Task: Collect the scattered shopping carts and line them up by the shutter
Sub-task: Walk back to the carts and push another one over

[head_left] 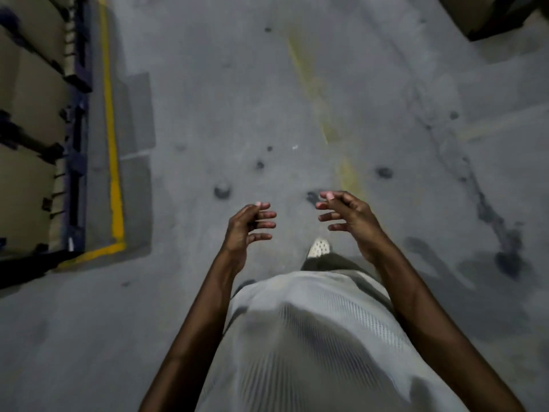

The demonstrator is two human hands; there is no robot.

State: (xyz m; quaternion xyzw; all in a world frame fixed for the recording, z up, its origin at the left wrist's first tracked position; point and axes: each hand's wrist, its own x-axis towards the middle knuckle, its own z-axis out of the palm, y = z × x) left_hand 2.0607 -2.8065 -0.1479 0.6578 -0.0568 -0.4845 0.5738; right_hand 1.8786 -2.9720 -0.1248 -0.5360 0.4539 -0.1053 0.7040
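No shopping cart and no shutter appear in the head view. My left hand (248,226) and my right hand (346,215) are held out in front of my waist over a grey concrete floor (237,99). Both hands are empty, with fingers spread and slightly curled, palms facing each other about a hand's width apart. Below them I see my white mesh shirt (312,337) and the toe of one light shoe (319,246).
A yellow painted line (111,138) borders a storage bay on the left, where tan boxes (29,108) sit on dark blue pallets (78,120). A faded yellow stripe (315,93) runs up the floor ahead. A dark object (499,16) fills the top right corner. Dark stains (505,254) mark the right floor.
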